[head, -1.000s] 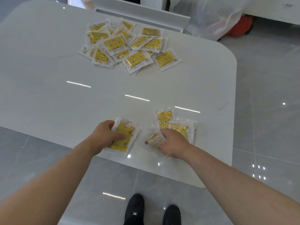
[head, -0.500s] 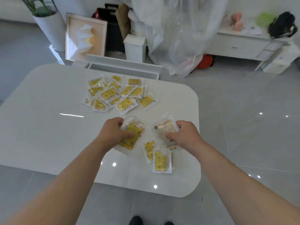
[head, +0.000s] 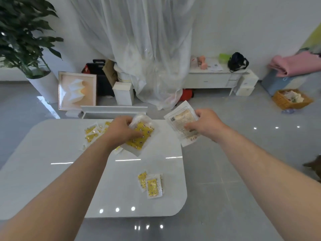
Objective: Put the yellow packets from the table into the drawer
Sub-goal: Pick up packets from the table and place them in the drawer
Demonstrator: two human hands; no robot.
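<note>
Two small yellow plastic packets lie near the front edge of the glossy white tabletop. Since a second ago both hands have lifted. The grip of the left hand holds a bunch of yellow packets, and the right hand pinches one clear packet, its pale back showing. Beyond, the heap of yellow packets waits. The long white drawer behind is likely the goal, so the carrying begins.
</note>
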